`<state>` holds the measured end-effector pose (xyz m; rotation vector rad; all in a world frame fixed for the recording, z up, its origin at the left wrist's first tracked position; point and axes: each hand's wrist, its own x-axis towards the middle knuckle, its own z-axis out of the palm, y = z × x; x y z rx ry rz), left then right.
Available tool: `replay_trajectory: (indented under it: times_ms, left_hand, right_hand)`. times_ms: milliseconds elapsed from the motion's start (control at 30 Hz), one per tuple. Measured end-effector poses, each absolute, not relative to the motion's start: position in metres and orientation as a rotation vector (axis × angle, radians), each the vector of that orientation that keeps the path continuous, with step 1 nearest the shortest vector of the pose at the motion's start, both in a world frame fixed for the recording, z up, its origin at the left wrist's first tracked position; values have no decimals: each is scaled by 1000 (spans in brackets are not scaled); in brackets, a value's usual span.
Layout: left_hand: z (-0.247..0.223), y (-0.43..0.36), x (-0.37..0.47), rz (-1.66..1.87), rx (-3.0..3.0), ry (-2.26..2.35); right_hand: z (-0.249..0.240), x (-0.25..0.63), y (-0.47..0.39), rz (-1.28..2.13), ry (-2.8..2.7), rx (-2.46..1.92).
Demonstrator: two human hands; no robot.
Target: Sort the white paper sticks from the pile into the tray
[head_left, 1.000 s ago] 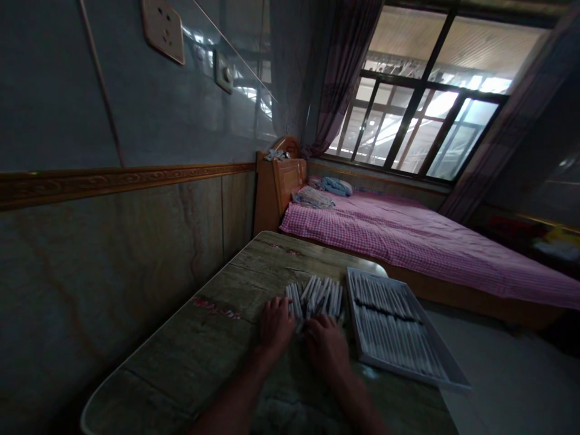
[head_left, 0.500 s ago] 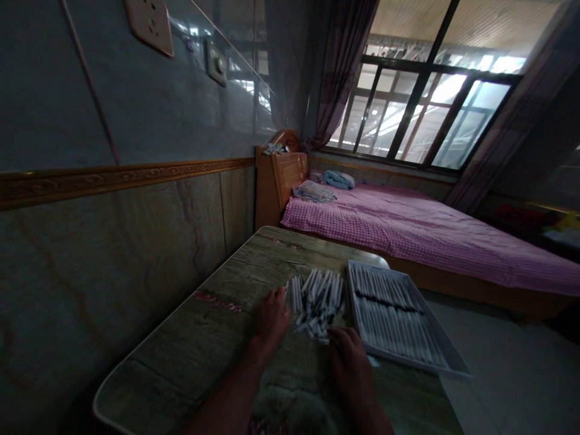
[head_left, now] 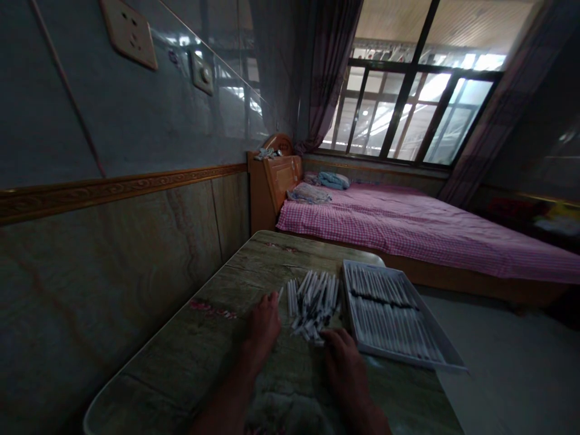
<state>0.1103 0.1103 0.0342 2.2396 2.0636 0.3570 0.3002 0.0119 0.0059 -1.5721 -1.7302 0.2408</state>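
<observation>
A loose pile of white pens with dark ends (head_left: 312, 299) lies on the table between my hands. My left hand (head_left: 265, 323) is on the left of the pile, fingers closed around a white pen (head_left: 280, 294) whose end sticks out past the fingertips. At the pile's near right edge is my right hand (head_left: 342, 356), its fingers curled together beside the lowest pens. What those fingers hold, if anything, is too dim and small to make out. Right of the pile, a shallow white tray (head_left: 357, 326) holds two rows of similar pens laid side by side.
The stone-patterned table (head_left: 181, 350) has a pale rim and stands along a tiled wall (head_left: 113, 260). The tray's right end reaches past the table's right edge. Behind the table is a bed (head_left: 385, 223) with a pink checked cover and a wooden headboard (head_left: 265, 187).
The camera view has shifted slightly. My left hand still has the pen, whose end now shows more clearly beyond the fingertips. My right hand stays at the pile's near edge.
</observation>
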Motion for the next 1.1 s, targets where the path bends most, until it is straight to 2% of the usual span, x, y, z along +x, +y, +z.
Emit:
replay_trajectory:
  times_ms: [167, 367, 533, 667, 900, 1100]
  left_hand:
    - [37, 110, 109, 368, 2155, 2082]
    - [29, 119, 103, 719, 1932, 1979]
    - [20, 134, 100, 1143, 1402, 1684]
    - [16, 138, 106, 1399, 901, 1250]
    - [13, 126, 124, 1343, 542, 827]
    - [15, 120, 131, 1267, 474, 808]
  right_hand:
    - [6, 300, 14, 201, -1756, -1589]
    - [43, 284, 40, 130, -1989, -1810]
    - [65, 276, 78, -117, -2372, -1877]
    - [64, 281, 96, -155, -2580, -1817]
    - [63, 291, 91, -147, -2677, -1767]
    - [48, 303, 76, -197, -2538, -1694]
